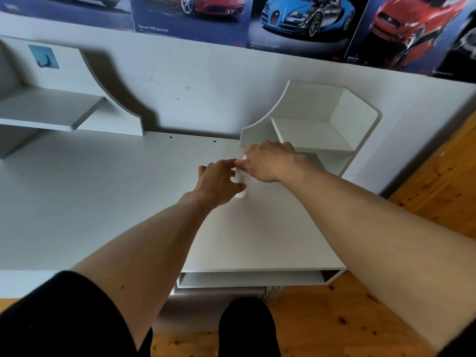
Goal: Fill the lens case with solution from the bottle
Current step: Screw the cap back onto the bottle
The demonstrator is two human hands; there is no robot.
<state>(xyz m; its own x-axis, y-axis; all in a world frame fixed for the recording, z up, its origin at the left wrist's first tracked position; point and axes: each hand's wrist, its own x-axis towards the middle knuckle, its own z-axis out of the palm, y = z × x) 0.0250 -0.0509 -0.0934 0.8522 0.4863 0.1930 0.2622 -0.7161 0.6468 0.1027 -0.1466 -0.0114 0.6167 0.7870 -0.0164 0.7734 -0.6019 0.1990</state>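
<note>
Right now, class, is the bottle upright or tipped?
Upright: the bottle stands base-down on the desk, both hands around it.

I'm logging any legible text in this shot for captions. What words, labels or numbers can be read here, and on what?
"Ferrari 458 Speciale": on the red car poster, lower left.
Blue car poster: caption line too blurred to read.
Right-hand red car poster: caption too blurred to read.
White bottle between the hands: faint marks, unreadable.
</note>
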